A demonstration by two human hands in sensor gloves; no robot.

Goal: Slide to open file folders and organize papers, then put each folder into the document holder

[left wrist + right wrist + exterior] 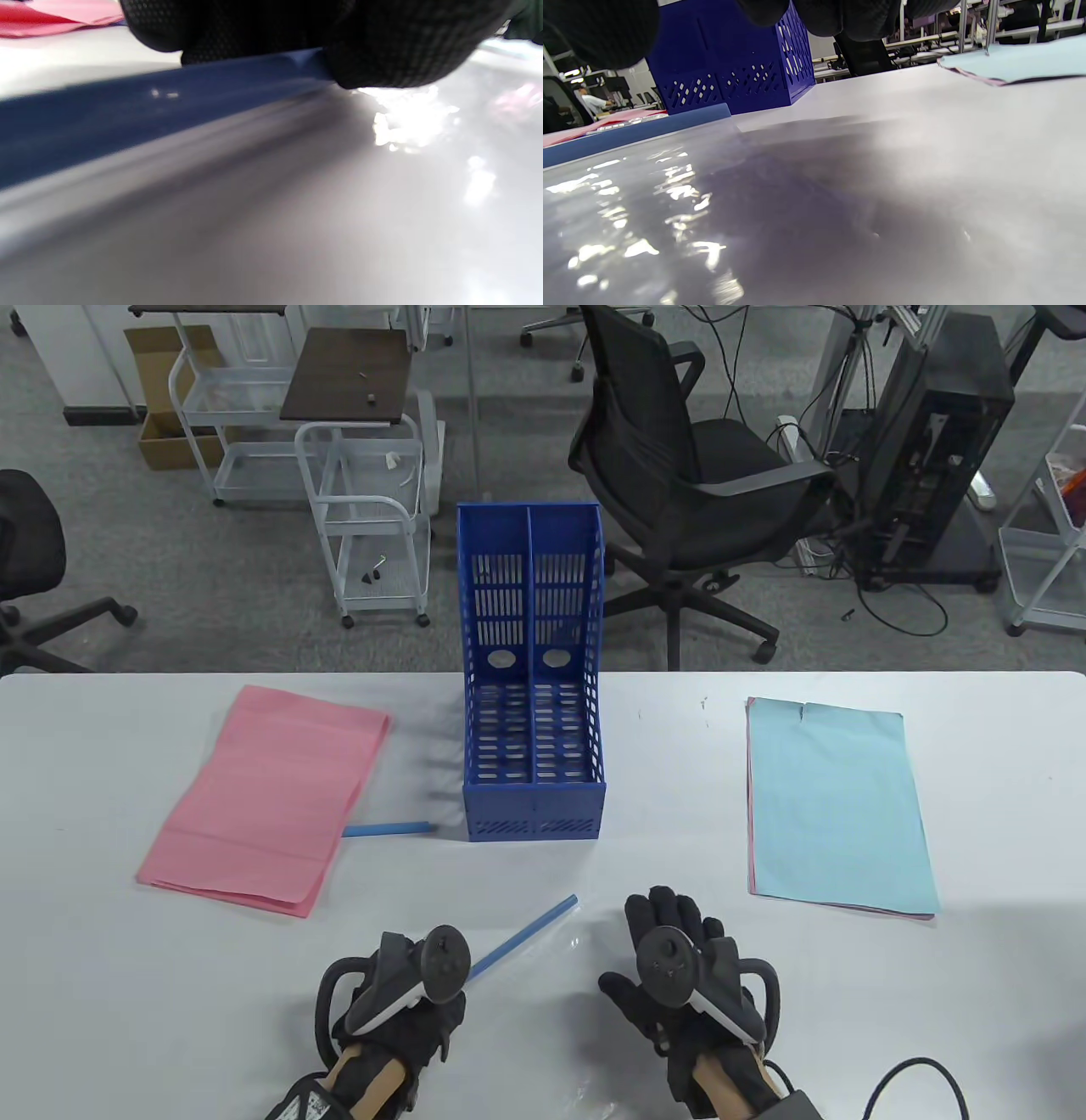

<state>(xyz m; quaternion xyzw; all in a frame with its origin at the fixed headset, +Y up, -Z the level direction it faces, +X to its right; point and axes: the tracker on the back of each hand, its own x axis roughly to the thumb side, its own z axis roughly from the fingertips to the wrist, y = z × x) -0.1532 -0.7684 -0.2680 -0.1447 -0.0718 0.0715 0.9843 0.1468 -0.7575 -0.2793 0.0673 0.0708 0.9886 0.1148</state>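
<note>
From above, my left hand [399, 984] pinches the blue slide bar [526, 937] while my right hand [679, 967] lies flat on the clear folder [585, 950] — the document holder [533, 746] is empty. Left wrist: fingers [382, 46] curled round the bar. Right wrist: fingers straight, blue papers [1018, 61] still loose — barely started.

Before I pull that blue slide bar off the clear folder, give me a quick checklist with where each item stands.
1. Left hand grips the blue slide bar: ok, fingers curl on it in the left wrist view.
2. Right hand pins the clear folder flat: ok.
3. Bar's far end free of the document holder: ok.
4. Holder slots empty: ok.
5. Blue papers and pink papers within reach: ok.
6. Bar loosened on the folder: cannot tell.
</note>
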